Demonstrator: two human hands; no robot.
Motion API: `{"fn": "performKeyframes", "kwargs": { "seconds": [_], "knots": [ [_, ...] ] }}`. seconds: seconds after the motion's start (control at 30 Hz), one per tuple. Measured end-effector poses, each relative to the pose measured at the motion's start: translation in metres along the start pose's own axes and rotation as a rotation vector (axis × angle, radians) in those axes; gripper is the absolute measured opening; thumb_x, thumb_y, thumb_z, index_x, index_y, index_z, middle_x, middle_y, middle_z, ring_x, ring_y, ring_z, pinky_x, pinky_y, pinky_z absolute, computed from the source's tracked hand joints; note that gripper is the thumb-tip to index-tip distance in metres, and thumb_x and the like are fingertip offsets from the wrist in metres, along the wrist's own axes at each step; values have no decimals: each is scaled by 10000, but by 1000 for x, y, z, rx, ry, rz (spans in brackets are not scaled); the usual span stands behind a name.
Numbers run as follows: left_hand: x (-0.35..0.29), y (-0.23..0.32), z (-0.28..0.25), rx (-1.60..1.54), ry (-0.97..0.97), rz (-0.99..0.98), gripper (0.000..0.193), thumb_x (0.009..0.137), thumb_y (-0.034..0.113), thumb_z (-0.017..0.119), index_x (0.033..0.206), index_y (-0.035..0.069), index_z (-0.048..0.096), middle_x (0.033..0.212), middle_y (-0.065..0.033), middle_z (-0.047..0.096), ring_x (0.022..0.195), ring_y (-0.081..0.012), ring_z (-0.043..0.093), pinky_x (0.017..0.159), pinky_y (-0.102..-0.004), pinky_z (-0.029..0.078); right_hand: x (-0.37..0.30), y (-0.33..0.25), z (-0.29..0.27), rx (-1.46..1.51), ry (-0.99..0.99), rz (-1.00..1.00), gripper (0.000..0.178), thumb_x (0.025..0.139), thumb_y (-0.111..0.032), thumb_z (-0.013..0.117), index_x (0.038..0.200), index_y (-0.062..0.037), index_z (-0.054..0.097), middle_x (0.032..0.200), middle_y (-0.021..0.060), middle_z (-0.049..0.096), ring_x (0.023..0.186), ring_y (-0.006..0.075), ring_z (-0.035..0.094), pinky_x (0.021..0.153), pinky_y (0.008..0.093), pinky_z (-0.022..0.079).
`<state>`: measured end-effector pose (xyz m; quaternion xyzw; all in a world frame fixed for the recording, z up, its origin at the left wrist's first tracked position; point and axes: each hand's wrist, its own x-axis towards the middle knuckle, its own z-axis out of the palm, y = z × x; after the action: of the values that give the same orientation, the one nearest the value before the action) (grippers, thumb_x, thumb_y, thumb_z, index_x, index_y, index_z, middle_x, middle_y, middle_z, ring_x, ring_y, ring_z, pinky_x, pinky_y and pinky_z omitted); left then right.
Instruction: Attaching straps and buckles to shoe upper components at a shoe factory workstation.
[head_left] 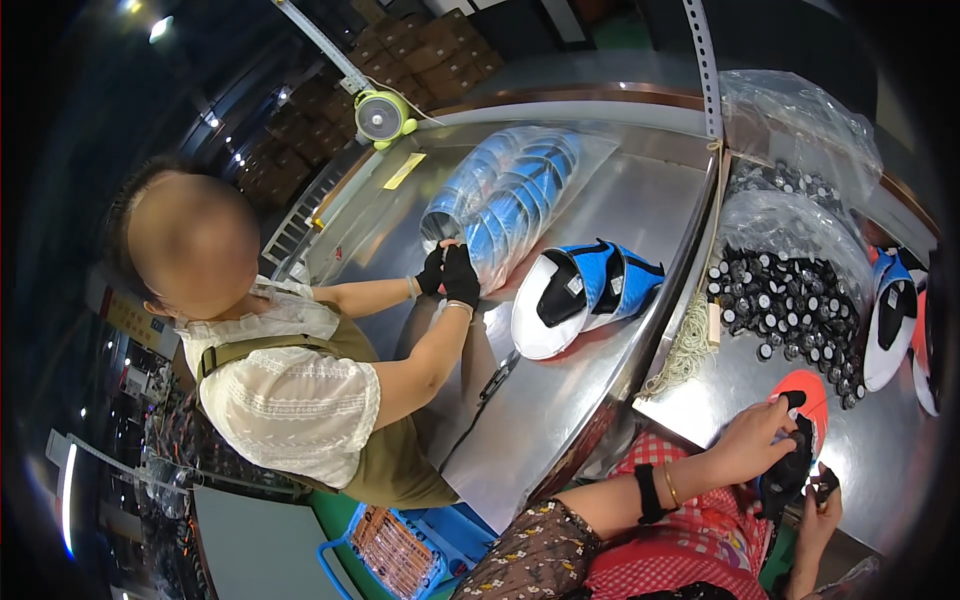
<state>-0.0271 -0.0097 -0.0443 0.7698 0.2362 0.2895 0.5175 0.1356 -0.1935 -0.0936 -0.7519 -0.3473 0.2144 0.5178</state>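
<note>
At the lower right, my left hand point(752, 440), with a black band and a yellow bangle at the wrist, is closed on a dark part point(788, 468) whose shape I cannot make out. A small black cover sits on one fingertip. My right hand point(822, 510) is just beside it, its fingers pinched on a small black piece point(822, 484). Directly beyond my left hand lies a red-orange curved shell point(803, 388), partly hidden by the hand. Many black round knobs point(790, 305) with white faces spill from a clear plastic bag point(795, 220) farther back.
Across a raised edge, a co-worker point(290, 400) in black gloves holds a clear bag of stacked blue shells point(515, 190). A white-and-blue shell stack point(590, 295) lies nearer me. White-and-black shells point(890, 325) stand at right; a string bundle point(680, 345), fan point(380, 118) and blue basket point(395, 550) are around.
</note>
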Motion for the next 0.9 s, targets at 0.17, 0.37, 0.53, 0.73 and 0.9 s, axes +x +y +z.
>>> {"fn": "performKeyframes", "kwargs": {
  "seconds": [0.17,0.37,0.53,0.73,0.9],
  "knots": [
    [2,-19,10,112,55,47,231,749,134,639,892,12,506,897,-161,596,928,-345,558,801,-418,437,2,-32,29,3,-63,-197,303,797,63,562,1096,22,580,866,-6,470,740,75,441,652,190,352],
    [-9,-22,4,153,11,48,248,763,173,635,896,16,498,897,-156,601,857,-361,577,736,-419,450,3,-61,43,-164,-46,-449,79,741,23,624,780,10,557,739,110,542,604,238,549,569,296,431],
    [-32,-22,-19,246,57,15,273,807,194,648,909,21,463,959,-121,659,893,-315,623,751,-377,490,3,-52,66,17,-46,-317,85,725,-14,667,771,-22,595,698,89,554,618,206,540,577,307,428],
    [-38,-20,-12,266,132,39,283,824,195,633,1021,24,522,951,-130,654,889,-315,628,750,-373,493,-4,-52,74,179,-81,-199,79,755,-34,674,787,-16,605,717,61,555,632,147,523,589,273,418],
    [-35,-22,-8,341,100,85,235,848,222,592,983,41,528,907,-154,617,840,-357,591,693,-420,471,-2,-71,70,42,-62,-346,82,729,15,653,787,-8,599,748,83,545,674,189,528,622,279,424]
  ]
}}
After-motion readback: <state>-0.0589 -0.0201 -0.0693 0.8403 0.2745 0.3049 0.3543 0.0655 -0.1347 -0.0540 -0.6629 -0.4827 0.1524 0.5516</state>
